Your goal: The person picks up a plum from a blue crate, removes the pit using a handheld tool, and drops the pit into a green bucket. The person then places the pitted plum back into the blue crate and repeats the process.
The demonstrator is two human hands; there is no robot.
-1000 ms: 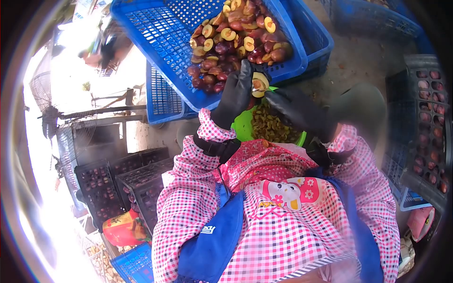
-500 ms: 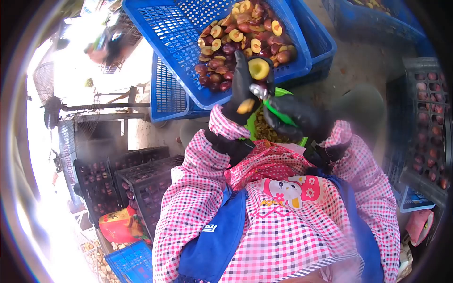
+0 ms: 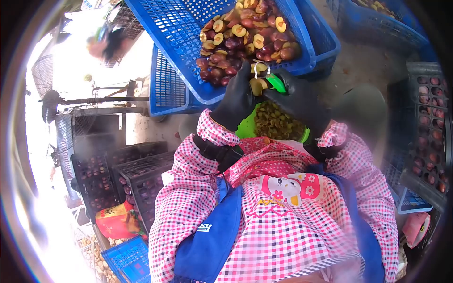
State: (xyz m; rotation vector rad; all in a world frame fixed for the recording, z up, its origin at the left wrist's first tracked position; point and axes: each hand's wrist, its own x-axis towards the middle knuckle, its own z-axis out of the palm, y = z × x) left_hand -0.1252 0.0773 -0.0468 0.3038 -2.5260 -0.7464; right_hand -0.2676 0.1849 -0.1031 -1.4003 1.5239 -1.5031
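Note:
My left hand (image 3: 237, 100), in a black glove, is closed around a plum half (image 3: 258, 86) with its yellow cut face showing. My right hand (image 3: 302, 96), also gloved in black, grips a green-handled tool with a pale metal loop (image 3: 277, 84), and the loop is against the fruit. Both hands meet just above a green basin (image 3: 246, 127) that holds a heap of small brownish pieces, perhaps pits. Beyond them a tilted blue basket (image 3: 181, 52) holds many red plums, several cut in half (image 3: 239, 30). The fingertips of my left hand are partly hidden behind the fruit.
Another blue crate (image 3: 165, 89) stands beneath the tilted basket. Black crates of plums (image 3: 141, 179) sit at the left, beside a red bag (image 3: 115, 221). A black crate of plums (image 3: 429, 127) is at the right. A blue basket (image 3: 391, 23) stands at the far right.
My left hand has lowered and its fingers have closed around the fruit. The tool in my right hand has moved up, bringing its loop to the fruit.

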